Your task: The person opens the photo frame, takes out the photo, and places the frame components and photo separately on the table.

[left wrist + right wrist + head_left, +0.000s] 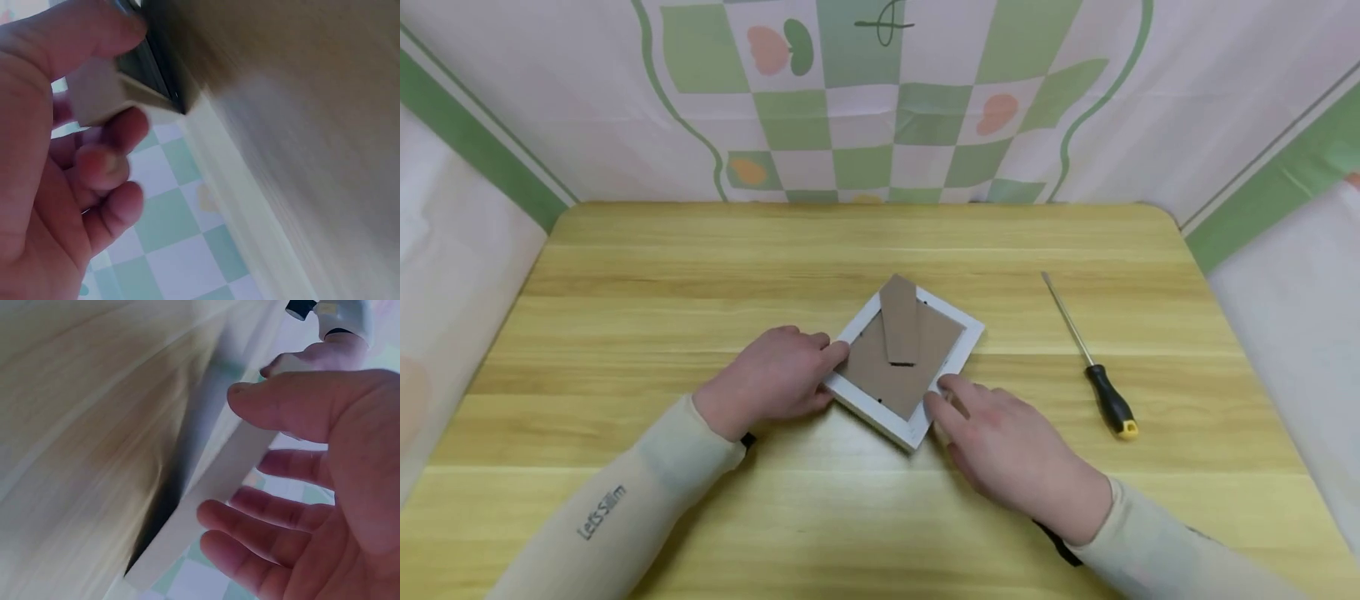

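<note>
A white picture frame point(966, 346) lies face down near the middle of the table, turned with a corner toward me. Its brown backing board point(865, 358) faces up, with a brown stand leg point(901, 325) lying along it. My left hand point(778, 371) grips the left corner, its thumb on the top of the border. At the right edge, my right hand point(1015, 446) holds the border between thumb and forefinger; its other fingers are bent beside the frame's side. In the right wrist view a dark gap shows under the frame's side point(206, 487). The front of the frame is hidden.
A screwdriver point(1108, 400) with a black and yellow handle lies on the wooden table point(662, 275) to the right, its tip pointing away. Behind the table's far edge hangs a green and white checked cloth point(865, 117); pale cloth also hangs at both sides.
</note>
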{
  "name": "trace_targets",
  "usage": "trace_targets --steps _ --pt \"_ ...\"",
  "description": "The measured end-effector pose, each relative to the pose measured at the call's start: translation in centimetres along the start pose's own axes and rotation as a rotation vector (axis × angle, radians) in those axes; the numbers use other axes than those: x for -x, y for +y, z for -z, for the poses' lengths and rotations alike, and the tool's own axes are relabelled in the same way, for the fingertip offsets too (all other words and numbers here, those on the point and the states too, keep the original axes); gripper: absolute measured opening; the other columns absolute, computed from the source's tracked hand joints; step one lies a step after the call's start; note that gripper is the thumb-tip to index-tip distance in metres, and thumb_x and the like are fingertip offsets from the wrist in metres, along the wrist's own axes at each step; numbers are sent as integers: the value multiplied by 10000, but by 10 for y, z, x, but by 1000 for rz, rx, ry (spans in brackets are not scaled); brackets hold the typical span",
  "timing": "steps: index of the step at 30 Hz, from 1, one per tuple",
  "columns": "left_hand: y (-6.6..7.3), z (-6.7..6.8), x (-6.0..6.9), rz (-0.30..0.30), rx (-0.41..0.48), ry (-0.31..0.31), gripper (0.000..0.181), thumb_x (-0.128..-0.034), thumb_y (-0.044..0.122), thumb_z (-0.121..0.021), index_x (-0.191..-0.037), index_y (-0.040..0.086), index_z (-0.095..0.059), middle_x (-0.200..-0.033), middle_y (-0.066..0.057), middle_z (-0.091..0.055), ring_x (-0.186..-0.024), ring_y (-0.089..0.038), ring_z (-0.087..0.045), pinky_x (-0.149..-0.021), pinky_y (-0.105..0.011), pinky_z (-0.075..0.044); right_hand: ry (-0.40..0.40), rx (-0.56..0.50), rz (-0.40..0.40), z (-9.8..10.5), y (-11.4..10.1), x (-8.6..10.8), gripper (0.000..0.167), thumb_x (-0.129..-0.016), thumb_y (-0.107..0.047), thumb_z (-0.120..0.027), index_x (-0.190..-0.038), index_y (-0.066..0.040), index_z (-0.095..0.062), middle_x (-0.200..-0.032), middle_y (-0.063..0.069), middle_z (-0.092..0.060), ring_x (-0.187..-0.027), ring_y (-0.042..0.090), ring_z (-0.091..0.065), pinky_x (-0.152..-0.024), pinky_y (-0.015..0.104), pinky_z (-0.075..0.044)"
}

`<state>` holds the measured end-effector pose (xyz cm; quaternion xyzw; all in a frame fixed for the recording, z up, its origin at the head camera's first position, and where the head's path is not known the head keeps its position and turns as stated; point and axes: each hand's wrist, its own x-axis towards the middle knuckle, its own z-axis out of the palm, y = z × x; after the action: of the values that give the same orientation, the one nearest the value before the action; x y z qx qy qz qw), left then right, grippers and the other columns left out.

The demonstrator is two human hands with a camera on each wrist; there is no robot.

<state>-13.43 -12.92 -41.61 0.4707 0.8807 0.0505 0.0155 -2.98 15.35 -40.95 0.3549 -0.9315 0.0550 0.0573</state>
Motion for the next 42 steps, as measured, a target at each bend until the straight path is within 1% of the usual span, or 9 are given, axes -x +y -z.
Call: trace_targets --steps 8,15,20,27,31,34,38,40,42 --pt "1 -1 0 -69 -19 158 211 -719 139 -658 -881 114 -526 -674 42 -411 -509 -149 -368 -537 -312 -364 106 11 -20 0 3 -3 506 -738 -183 -819 -1170 -17 -615 -1130 206 -601 -806 303 -641 -603 396 -542" --pt "2 1 5 -104 4 197 249 -745 156 -691 -929 97 -534 -711 34 -431 -533 -158 -368 -543 -307 -355 140 8 -16 4 7 -4 446 -723 -185 -792 -1113 -30 -638 -1080 204 -622 -784 336 -656 -623 440 -563" --pt "2 3 9 -119 53 244 290 -745 92 -709 -1017 74 -607 -765 29 -521 -566 -158 -412 -575 -307 -384 191 5 21 5 11 -4 393 -736 -190 -718 -1084 -28 -636 -1050 183 -645 -735 299 -660 -587 416 -565" --pt "1 6 13 -138 174 320 353 -736 64 -757 -1078 54 -669 -851 31 -602 -618 -131 -458 -634 -302 -447 310 -25 77 9 18 -5 462 -694 -159 -591 -1112 18 -674 -1066 195 -694 -799 327 -703 -596 432 -569" --pt "0 7 15 -144 294 387 413 -712 10 -794 -1114 29 -700 -879 15 -544 -651 -100 -432 -620 -264 -449 344 -65 81 13 23 -6 486 -721 -195 -575 -1142 26 -675 -1083 185 -697 -860 331 -707 -609 451 -572" --pt "0 7 15 -137 394 436 444 -690 -42 -800 -1121 9 -710 -994 -35 -531 -676 -76 -457 -596 -215 -445 364 -94 74 14 25 -7 489 -742 -221 -588 -1158 21 -676 -1085 177 -700 -877 334 -708 -620 468 -572" --pt "0 7 14 -132 497 457 423 -715 -58 -818 -1111 -10 -679 -1214 -98 -583 -934 -162 -625 -746 -233 -517 379 -132 56 14 27 -7 473 -787 -243 -566 -1169 14 -673 -1086 168 -704 -894 334 -707 -631 480 -571" --pt "1 8 14 -120 533 453 416 -733 -52 -824 -1114 -5 -664 -1246 -96 -611 -1099 -224 -612 -800 -253 -527 387 -159 45 13 28 -7 440 -862 -275 -535 -1170 10 -668 -1077 159 -706 -897 327 -707 -623 473 -572" --pt "1 9 15 -94 579 451 415 -747 -52 -823 -1126 -1 -663 -1226 -81 -641 -1144 -239 -606 -764 -239 -541 396 -188 28 13 28 -8 452 -952 -353 -493 -1169 7 -659 -1069 154 -708 -901 324 -705 -615 467 -573"
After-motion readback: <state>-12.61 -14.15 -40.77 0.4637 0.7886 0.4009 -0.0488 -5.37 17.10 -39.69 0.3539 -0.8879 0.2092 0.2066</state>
